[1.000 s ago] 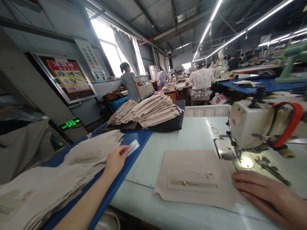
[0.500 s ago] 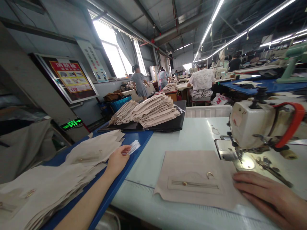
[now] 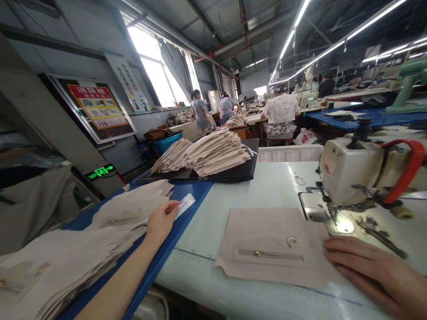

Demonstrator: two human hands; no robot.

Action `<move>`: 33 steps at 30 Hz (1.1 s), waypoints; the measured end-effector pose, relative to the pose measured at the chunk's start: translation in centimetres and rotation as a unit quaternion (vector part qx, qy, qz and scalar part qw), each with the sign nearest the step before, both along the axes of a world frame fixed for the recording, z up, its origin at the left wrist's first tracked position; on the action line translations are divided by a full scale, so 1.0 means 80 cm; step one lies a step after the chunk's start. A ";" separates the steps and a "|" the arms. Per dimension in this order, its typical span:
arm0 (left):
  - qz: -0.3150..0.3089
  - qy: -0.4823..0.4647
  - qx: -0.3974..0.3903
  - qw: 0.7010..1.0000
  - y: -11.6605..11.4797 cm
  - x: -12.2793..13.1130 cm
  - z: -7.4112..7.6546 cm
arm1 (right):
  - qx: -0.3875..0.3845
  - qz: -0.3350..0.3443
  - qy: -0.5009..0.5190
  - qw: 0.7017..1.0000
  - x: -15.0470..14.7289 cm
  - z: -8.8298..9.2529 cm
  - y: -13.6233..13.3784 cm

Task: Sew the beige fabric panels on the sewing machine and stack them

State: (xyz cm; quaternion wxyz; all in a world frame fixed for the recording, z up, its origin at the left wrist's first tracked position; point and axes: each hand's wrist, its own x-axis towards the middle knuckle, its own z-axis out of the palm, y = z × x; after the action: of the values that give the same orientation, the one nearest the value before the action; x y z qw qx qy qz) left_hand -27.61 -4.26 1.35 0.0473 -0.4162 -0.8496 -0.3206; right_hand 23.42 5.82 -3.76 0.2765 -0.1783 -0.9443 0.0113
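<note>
A small whitish slip (image 3: 186,205) is pinched in the fingertips of my left hand (image 3: 163,222), over the blue board (image 3: 196,190). To the left of that hand lie piled beige fabric pieces (image 3: 76,249), the top ones bearing a metal ring and a narrow strip. My right hand (image 3: 370,264) rests flat, fingers extended, on the right edge of a beige fabric panel (image 3: 267,226) on the pale table (image 3: 193,266). This panel carries a slim rectangular outline with a gold-coloured piece and a curved ring. Right beside it stands the sewing machine (image 3: 350,169), its lamp lit.
Behind the panel, folded beige pieces (image 3: 213,153) are stacked on a black sheet (image 3: 233,177). A white bin (image 3: 290,154) stands past the table's far edge. Farther off, a person in a white top (image 3: 281,109) sits, and others stand near the windows.
My left hand has shifted slightly left, and more of the whitish slip shows, lying flatter. A standing person in the background has turned and moved right. My right hand and the panel look unchanged.
</note>
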 end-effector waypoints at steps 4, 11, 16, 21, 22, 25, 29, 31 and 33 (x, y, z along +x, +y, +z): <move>0.015 0.019 0.002 1.000 -0.001 0.001 0.000 | -0.005 -0.008 -0.011 1.000 0.007 -0.015 0.003; 0.013 0.049 -0.008 0.999 -0.001 0.007 -0.001 | -0.006 -0.005 -0.020 1.000 0.014 -0.029 0.008; 0.006 0.070 -0.001 0.998 -0.003 0.005 -0.001 | -0.023 -0.012 -0.022 0.999 0.013 -0.028 0.009; -0.010 0.094 0.014 0.995 -0.005 0.007 0.002 | -0.023 -0.012 -0.013 1.000 0.013 -0.032 0.010; -0.014 0.096 0.014 0.995 -0.005 0.008 0.002 | -0.022 -0.009 -0.010 1.000 0.013 -0.033 0.010; -0.021 0.091 0.003 0.996 -0.002 0.012 0.002 | -0.027 -0.006 -0.002 1.000 0.014 -0.034 0.011; -0.017 0.059 -0.022 0.998 -0.001 0.013 0.003 | -0.034 -0.006 -0.006 0.999 0.013 -0.034 0.011; -0.013 0.040 -0.031 0.999 -0.002 0.011 0.004 | -0.027 -0.003 -0.012 1.000 0.013 -0.034 0.011; -0.010 0.025 -0.035 0.999 -0.004 0.008 0.005 | -0.018 -0.004 -0.017 1.000 0.013 -0.034 0.011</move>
State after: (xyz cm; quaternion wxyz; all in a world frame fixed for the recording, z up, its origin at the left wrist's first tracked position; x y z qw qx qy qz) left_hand -27.01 -4.59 1.72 0.0503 -0.4339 -0.8547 -0.2807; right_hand 24.43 6.70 -6.47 0.2574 -0.1875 -0.9476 0.0241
